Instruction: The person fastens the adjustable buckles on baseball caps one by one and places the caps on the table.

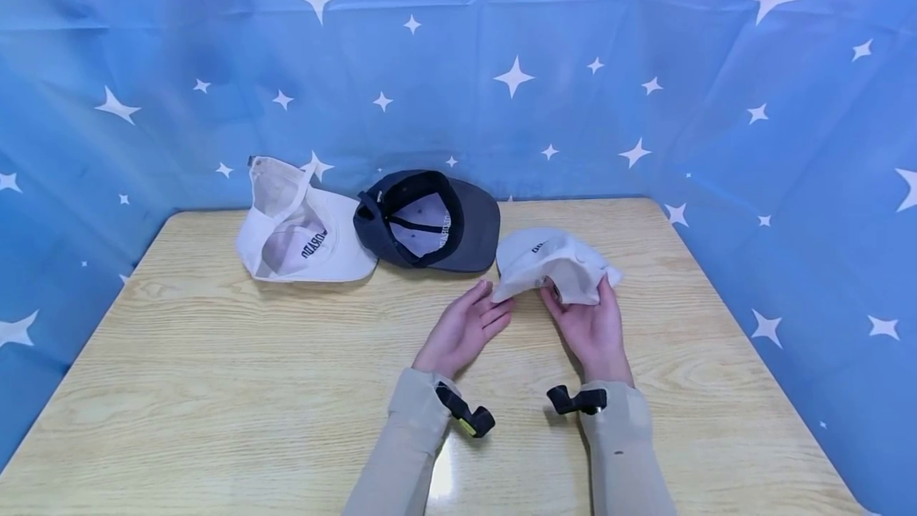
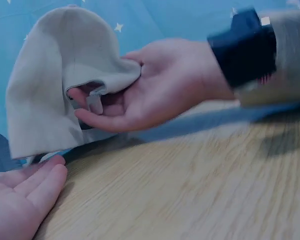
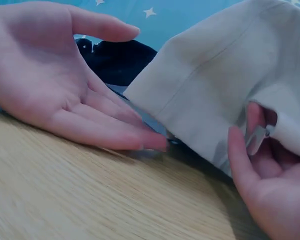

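Note:
A white cap [image 1: 548, 257] with dark lettering is at the right of the row, tilted, its rear opening toward me. My right hand [image 1: 593, 333] grips its back edge, fingers running into the opening by the strap, as the left wrist view shows on the cap [image 2: 65, 65]. Palm up, my left hand [image 1: 458, 333] has its fingers straight, fingertips right at the cap's lower left edge. In the right wrist view the left hand [image 3: 50, 90] lies beside the cap [image 3: 205, 90], holding nothing. The cap's inside is mostly hidden.
A dark cap [image 1: 481, 225] lies upturned just left of the white one. Farther left, another white cap [image 1: 351, 233] lies upturned, its brim against the dark cap. All are on a wooden table [image 1: 251, 388], with a blue star-patterned cloth [image 1: 444, 46] behind and at the sides.

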{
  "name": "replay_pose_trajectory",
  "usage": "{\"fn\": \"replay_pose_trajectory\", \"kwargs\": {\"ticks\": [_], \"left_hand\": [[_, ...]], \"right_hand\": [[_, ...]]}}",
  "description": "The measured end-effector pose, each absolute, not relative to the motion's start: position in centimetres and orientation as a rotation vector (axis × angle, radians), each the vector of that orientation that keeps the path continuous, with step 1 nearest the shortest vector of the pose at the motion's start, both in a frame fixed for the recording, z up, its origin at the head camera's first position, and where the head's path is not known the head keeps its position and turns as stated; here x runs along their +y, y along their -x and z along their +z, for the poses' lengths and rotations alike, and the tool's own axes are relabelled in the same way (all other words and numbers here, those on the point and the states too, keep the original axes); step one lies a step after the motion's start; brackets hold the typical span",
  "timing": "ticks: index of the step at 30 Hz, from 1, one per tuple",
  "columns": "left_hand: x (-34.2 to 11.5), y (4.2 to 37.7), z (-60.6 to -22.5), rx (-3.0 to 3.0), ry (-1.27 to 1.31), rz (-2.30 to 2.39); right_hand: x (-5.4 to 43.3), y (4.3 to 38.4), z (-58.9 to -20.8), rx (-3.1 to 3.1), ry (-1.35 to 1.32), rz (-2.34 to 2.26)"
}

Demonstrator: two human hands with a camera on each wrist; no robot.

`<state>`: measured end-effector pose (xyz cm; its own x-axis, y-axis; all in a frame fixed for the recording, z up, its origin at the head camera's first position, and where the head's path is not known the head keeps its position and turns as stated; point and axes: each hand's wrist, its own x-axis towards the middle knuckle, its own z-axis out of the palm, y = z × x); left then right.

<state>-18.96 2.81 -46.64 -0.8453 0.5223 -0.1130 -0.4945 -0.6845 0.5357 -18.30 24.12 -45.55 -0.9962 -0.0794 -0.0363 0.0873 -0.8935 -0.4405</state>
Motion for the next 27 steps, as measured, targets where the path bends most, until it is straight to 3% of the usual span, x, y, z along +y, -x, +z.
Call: {"fn": "replay_pose_trajectory", "kwargs": {"ticks": [13, 27], "left_hand": [[3.0, 18.8, -46.6, 0.719, -0.133, 2.496], [2.1, 19.1, -46.2, 0.634, -0.222, 2.629]], "right_hand": [[24.3, 18.0, -44.7, 0.88, -0.16, -2.942], [26.2, 17.2, -43.8, 1.341, 0.033, -2.74]]}}
